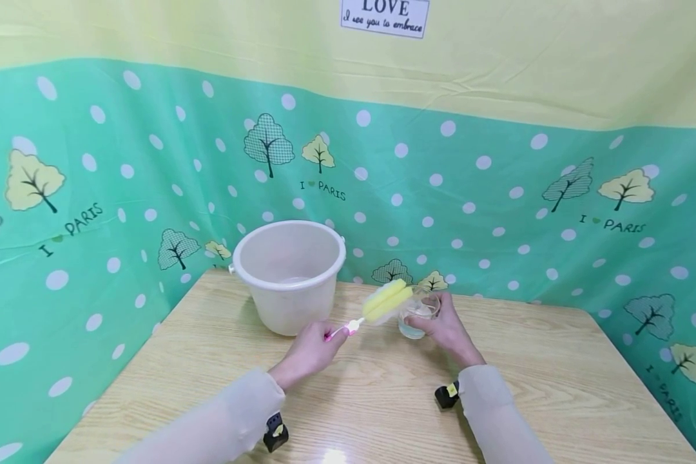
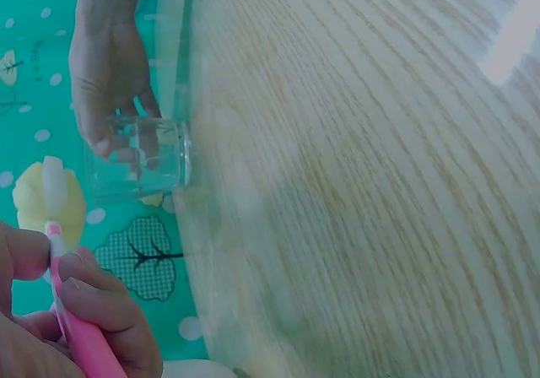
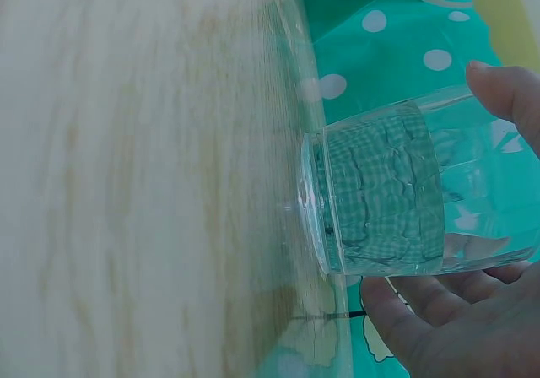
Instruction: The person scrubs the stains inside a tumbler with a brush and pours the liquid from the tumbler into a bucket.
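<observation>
My left hand grips the pink handle of a sponge brush, whose yellow and white sponge head points up and to the right. My right hand is wrapped round a clear drinking glass, thumb on one side and fingers on the other. The glass stands upright and seems to hold some clear liquid. Whether its base touches the table cannot be told for sure. In the left wrist view the sponge head sits higher than the glass rim, apart from it.
A white plastic bucket stands at the back left of the wooden table, just beyond my left hand. Behind the table hangs a green and yellow printed curtain. Each wrist wears a small black camera.
</observation>
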### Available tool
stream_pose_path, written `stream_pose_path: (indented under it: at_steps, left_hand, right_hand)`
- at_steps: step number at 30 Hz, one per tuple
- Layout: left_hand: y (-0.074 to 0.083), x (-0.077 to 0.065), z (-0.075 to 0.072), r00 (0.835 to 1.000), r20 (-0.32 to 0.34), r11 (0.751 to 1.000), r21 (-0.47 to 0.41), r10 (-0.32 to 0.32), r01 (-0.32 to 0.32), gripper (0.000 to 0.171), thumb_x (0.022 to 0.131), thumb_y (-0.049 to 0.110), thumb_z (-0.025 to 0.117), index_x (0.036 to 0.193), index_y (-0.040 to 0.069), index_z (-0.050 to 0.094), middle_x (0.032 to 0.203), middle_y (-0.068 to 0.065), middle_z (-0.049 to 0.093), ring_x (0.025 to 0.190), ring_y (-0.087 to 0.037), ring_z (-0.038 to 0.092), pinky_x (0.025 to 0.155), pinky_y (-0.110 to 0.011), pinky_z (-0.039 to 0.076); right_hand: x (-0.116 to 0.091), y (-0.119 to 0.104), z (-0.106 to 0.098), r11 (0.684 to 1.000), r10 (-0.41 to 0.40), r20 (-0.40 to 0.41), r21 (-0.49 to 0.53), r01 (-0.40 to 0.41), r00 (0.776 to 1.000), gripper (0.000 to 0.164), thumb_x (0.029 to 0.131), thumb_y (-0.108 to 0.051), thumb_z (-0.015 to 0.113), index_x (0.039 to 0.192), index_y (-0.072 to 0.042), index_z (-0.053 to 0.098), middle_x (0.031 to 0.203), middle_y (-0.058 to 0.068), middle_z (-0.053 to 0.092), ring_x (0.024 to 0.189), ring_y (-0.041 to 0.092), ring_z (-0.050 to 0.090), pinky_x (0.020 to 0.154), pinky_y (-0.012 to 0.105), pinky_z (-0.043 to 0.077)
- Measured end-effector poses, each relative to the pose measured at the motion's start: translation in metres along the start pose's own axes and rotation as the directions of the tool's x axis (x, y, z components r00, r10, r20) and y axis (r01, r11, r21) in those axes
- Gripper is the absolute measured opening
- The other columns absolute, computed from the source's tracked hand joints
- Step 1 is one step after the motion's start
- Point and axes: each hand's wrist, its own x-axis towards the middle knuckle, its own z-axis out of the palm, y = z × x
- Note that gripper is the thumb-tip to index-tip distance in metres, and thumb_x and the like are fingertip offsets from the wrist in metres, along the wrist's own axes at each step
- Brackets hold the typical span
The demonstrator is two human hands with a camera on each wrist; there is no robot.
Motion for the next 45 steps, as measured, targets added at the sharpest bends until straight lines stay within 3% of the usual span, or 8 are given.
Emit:
stream_pose_path:
  at_steps: [8, 20, 45]
  left_hand:
    - [-0.004, -0.001, 0.000, 0.999, -0.016, 0.999, -0.001, -0.037, 0.037, 0.040, 0.097, 0.034, 0.053, 0.062, 0.016, 0.044, 0.053, 0.005, 0.038, 0.045, -0.011, 0.032, 0.039, -0.022, 0.024]
    - [-0.018, -0.004, -0.001, 0.997, -0.072, 1.000, 0.022, -0.008, 0.010, 0.038, 0.096, 0.028, 0.055, 0.062, 0.013, 0.046, 0.057, 0.002, 0.041, 0.048, -0.012, 0.036, 0.041, -0.023, 0.028]
    - [-0.030, -0.004, 0.010, 0.996, -0.051, 0.997, 0.004, -0.076, 0.076, 0.024, 0.094, 0.020, 0.056, 0.073, 0.009, 0.053, 0.060, 0.001, 0.043, 0.052, -0.013, 0.038, 0.043, -0.023, 0.030]
  right_hand:
    - [0.001, 0.002, 0.001, 1.000, 0.000, -0.007, 0.012, 0.000, 1.000, 0.084, 0.072, -0.033, 0.083, 0.130, -0.006, 0.028, 0.139, 0.017, 0.038, 0.129, 0.036, 0.038, 0.106, 0.049, 0.033]
    - [0.000, -0.001, 0.002, 1.000, -0.013, -0.013, 0.027, 0.013, 1.000, 0.080, 0.073, -0.027, 0.083, 0.128, -0.005, 0.029, 0.138, 0.018, 0.039, 0.128, 0.036, 0.039, 0.106, 0.048, 0.035]
    - [-0.001, 0.000, 0.002, 1.000, 0.016, -0.020, -0.012, -0.016, 1.000, 0.082, 0.072, -0.033, 0.083, 0.129, -0.008, 0.031, 0.137, 0.016, 0.038, 0.128, 0.034, 0.038, 0.107, 0.050, 0.031]
